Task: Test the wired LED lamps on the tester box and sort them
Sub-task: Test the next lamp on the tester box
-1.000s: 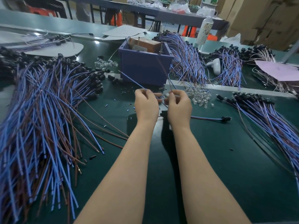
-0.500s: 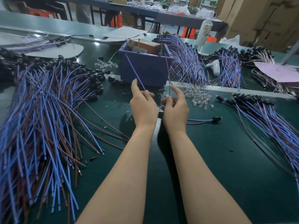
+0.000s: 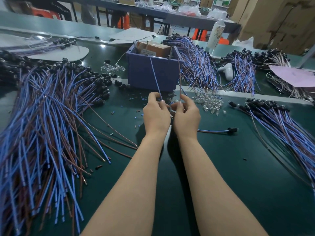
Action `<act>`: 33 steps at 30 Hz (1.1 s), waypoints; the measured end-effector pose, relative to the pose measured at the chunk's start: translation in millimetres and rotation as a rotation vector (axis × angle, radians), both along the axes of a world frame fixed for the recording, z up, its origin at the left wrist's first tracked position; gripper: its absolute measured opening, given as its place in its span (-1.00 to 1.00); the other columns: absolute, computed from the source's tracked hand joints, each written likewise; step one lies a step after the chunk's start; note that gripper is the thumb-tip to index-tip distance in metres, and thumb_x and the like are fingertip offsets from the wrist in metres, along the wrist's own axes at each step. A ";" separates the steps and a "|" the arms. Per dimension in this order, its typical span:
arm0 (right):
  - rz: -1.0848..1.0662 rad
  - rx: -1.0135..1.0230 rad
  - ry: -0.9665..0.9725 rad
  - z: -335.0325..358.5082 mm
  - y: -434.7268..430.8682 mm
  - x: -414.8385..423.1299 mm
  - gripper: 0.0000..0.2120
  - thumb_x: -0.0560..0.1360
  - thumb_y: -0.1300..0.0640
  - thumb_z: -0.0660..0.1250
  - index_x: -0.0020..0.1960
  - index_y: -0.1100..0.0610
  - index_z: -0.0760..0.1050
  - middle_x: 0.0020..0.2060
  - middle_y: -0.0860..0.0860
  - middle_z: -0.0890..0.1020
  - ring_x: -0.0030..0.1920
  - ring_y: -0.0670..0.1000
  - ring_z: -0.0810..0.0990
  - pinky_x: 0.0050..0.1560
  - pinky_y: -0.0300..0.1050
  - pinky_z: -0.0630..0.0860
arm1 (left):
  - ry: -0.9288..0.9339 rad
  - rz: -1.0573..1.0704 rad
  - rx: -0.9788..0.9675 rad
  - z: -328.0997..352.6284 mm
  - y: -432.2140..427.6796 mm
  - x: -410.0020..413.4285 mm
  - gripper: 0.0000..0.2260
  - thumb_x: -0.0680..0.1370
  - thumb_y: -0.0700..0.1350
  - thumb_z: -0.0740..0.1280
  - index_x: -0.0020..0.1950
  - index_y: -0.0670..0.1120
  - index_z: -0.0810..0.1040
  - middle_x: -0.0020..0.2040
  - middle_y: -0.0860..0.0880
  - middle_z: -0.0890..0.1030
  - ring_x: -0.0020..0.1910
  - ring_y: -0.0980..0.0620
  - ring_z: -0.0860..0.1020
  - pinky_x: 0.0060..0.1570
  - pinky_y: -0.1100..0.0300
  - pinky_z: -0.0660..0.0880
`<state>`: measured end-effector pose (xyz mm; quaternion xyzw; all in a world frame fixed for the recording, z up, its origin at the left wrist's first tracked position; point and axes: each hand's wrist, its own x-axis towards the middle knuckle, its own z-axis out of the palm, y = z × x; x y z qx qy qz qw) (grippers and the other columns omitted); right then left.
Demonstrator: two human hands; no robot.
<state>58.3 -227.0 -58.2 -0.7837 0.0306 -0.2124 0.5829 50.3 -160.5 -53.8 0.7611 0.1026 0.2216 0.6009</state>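
The purple tester box [image 3: 153, 74] stands at the table's middle with two metal pins rising from its rim. My left hand [image 3: 156, 113] pinches a blue wire [image 3: 155, 77] that points up to the left pin. My right hand [image 3: 185, 114] pinches a brown wire [image 3: 179, 82] that reaches up toward the right pin. Both wires belong to one wired lamp whose head is hidden between my hands. Whether the wire tips touch the pins I cannot tell. Another wired lamp [image 3: 219, 130] lies flat to the right of my right wrist.
A big heap of blue and brown wired lamps [image 3: 47, 120] fills the left side. More bundles lie at the right [image 3: 283, 123] and behind the box [image 3: 196, 65]. Loose clear LED bulbs [image 3: 208, 103] sit right of my hands, several others [image 3: 112, 68] left of the box. A bottle [image 3: 215, 34] stands behind.
Both hands have lifted and tilted the two wires from low and slanted to nearly upright, their tips now up at the tester box's pins.
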 end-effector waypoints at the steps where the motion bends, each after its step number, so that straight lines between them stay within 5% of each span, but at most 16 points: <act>1: -0.001 0.002 0.000 -0.1 -0.1 -0.1 -0.73 0.59 0.26 0.16 0.26 0.16 0.48 -0.22 -0.03 0.60 -0.08 0.03 0.62 0.07 -0.11 0.50 | -0.009 0.004 -0.013 0.2 -0.2 -0.1 -0.83 0.61 -0.25 0.17 0.18 -0.11 0.41 -0.12 -0.10 0.63 -0.15 0.00 0.54 -0.23 0.37 0.32; 7: 0.010 0.010 -0.004 1.4 0.6 -2.0 -0.73 0.59 0.24 0.17 0.25 0.13 0.48 -0.21 -0.04 0.61 -0.11 -0.04 0.60 0.06 -0.15 0.49 | -0.065 0.049 -0.007 2.5 2.9 2.3 -0.63 0.61 -0.27 0.15 0.42 -0.11 0.35 -0.19 -0.01 0.57 -0.15 0.01 0.53 -0.10 0.34 0.37; 13: 0.043 0.009 0.001 3.0 4.2 -4.5 -0.73 0.59 0.25 0.17 0.26 0.11 0.47 -0.19 -0.02 0.63 -0.09 -0.01 0.62 0.05 -0.16 0.50 | -0.069 0.070 -0.036 2.9 6.2 4.1 -0.62 0.62 -0.27 0.13 0.44 -0.10 0.34 -0.22 0.03 0.55 -0.23 0.09 0.50 -0.23 0.46 0.34; 16: 0.054 -0.010 -0.002 2.6 6.2 -5.2 -0.72 0.58 0.26 0.17 0.26 0.11 0.46 -0.19 -0.01 0.64 -0.11 -0.02 0.60 0.01 -0.23 0.45 | -0.074 0.088 -0.057 2.4 8.6 5.2 -0.64 0.62 -0.26 0.15 0.41 -0.11 0.34 -0.20 0.02 0.57 -0.26 0.14 0.50 -0.25 0.48 0.35; 22: 0.058 0.019 0.023 3.0 7.2 -4.9 -0.70 0.57 0.30 0.17 0.26 0.13 0.46 -0.19 0.01 0.65 -0.06 0.03 0.62 0.12 -0.05 0.49 | -0.053 0.065 -0.082 2.5 4.9 4.6 -0.83 0.57 -0.26 0.24 0.15 -0.18 0.40 -0.14 0.00 0.56 -0.21 0.14 0.50 -0.27 0.50 0.35; 28: 0.041 0.009 0.038 1.8 8.2 -2.7 -0.72 0.57 0.26 0.18 0.25 0.14 0.47 -0.16 0.04 0.67 -0.03 0.05 0.62 0.17 0.00 0.47 | 0.080 0.036 0.138 0.2 5.7 4.2 -0.77 0.56 -0.22 0.22 0.19 -0.09 0.51 0.00 -0.09 0.63 -0.01 -0.08 0.56 -0.05 0.21 0.40; 33: 0.031 0.068 -0.001 3.4 9.7 -3.4 -0.73 0.58 0.26 0.18 0.24 0.14 0.47 -0.22 0.00 0.64 -0.07 0.03 0.63 0.14 -0.02 0.50 | 0.034 0.074 0.054 3.0 6.9 3.0 -0.75 0.57 -0.26 0.19 0.23 -0.13 0.46 -0.13 -0.05 0.60 -0.03 -0.09 0.57 -0.03 0.17 0.43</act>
